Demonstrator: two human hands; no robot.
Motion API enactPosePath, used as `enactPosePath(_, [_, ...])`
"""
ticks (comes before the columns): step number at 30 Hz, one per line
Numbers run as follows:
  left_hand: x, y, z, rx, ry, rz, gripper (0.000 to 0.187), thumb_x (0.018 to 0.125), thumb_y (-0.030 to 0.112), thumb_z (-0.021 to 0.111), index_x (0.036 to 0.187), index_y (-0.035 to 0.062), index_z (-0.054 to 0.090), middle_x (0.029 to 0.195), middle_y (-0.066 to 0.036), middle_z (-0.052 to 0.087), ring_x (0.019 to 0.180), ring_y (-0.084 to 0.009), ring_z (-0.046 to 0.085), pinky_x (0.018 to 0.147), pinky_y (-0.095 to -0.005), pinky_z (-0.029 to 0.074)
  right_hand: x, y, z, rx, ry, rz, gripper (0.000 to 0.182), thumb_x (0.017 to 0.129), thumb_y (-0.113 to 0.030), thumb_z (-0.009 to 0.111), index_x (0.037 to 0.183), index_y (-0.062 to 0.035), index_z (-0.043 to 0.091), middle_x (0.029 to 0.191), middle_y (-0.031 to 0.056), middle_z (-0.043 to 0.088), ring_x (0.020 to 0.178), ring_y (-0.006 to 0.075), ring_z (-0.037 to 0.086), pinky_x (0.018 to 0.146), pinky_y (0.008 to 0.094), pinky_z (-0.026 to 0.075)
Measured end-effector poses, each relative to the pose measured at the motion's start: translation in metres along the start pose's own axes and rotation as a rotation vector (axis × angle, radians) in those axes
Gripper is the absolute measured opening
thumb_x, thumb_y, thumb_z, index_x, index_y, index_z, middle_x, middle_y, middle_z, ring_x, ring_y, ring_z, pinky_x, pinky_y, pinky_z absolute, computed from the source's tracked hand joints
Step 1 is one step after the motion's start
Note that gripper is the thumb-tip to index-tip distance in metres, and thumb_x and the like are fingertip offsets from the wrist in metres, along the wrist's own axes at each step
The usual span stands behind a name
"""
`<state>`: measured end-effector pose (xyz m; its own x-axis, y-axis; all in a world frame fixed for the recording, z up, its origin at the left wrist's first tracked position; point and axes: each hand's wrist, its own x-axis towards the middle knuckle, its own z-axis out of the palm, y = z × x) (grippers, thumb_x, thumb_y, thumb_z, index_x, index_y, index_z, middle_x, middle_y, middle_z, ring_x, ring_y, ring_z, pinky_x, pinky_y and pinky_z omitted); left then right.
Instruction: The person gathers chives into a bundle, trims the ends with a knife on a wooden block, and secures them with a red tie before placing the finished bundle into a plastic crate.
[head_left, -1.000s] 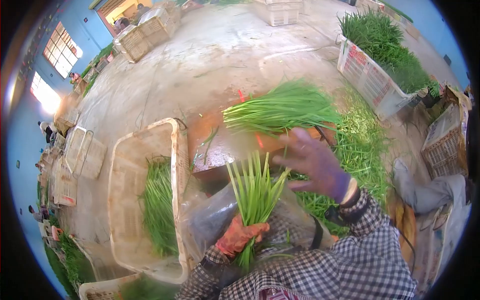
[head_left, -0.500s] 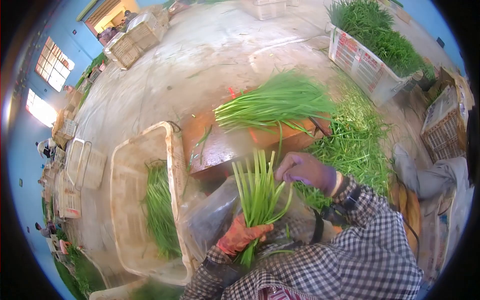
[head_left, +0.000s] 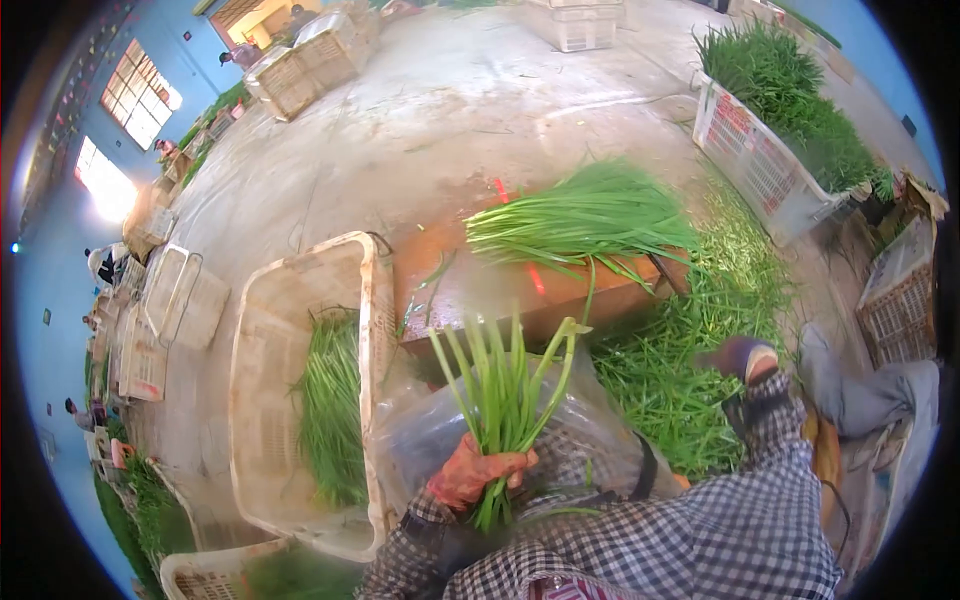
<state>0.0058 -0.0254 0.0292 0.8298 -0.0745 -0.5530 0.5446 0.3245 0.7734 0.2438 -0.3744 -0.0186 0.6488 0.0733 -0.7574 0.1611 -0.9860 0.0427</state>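
Note:
My left hand, in an orange-red patterned glove, is closed round a bunch of garlic chives above my lap, their pale ends fanned upward. One stalk bends out to the right of that bunch. My right hand, in a purple glove, is out to the right over loose green leaves; motion smears its fingers, so its grip does not show. A larger pile of chives lies across a low reddish-brown bench in front of me. Clear plastic sheeting covers part of my lap.
At my left stands a pale plastic crate with chives inside. Another crate, heaped with greens, stands at the far right. More stacked crates line the back left, with people near them. A grey-clothed leg is at the right.
My right hand has left the bunch and swung right, over the leaves on the floor. My left hand keeps hold of the chives. The camera view has shifted slightly.

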Motion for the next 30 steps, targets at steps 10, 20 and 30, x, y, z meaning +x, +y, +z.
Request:
enactPosePath(10, [0.016, -0.004, 0.027, 0.166, -0.183, -0.009, 0.027, 0.082, 0.009, 0.071, 0.107, 0.002, 0.06, 0.089, -0.004, 0.064, 0.066, -0.0093, 0.058, 0.058, -0.0229, 0.047, -0.078, -0.164, 0.03, 1.362, -0.665, -1.268, 0.052, 0.092, -0.026, 0.058, 0.134, -0.0009, 0.042, 0.124, 0.014, 0.055, 0.114, 0.0197, 0.052, 0.098, 0.0326, 0.041])
enactPosePath(20, [-0.003, 0.026, -0.044, 0.63, -0.067, 0.382, 0.065, 0.079, 0.025, 0.07, 0.134, 0.0022, 0.042, 0.119, -0.01, 0.057, 0.113, -0.0205, 0.053, 0.097, -0.0334, 0.042, -0.115, -0.207, -0.001, 1.461, -0.947, -1.197, 0.039, 0.089, -0.016, 0.061, 0.122, 0.0033, 0.053, 0.117, 0.0171, 0.06, 0.108, 0.0217, 0.058, 0.093, 0.0342, 0.047])
enactPosePath(30, [0.014, 0.068, -0.008, 0.137, -0.199, 0.521, 0.03, 0.089, 0.021, 0.063, 0.11, -0.0001, 0.059, 0.096, -0.006, 0.062, 0.091, -0.0157, 0.058, 0.083, -0.0296, 0.047, -0.07, -0.249, 0.012, 0.813, -0.257, -1.595, 0.03, 0.083, -0.021, 0.071, 0.105, -0.003, 0.062, 0.101, 0.0043, 0.066, 0.09, 0.0175, 0.064, 0.078, 0.0327, 0.051])
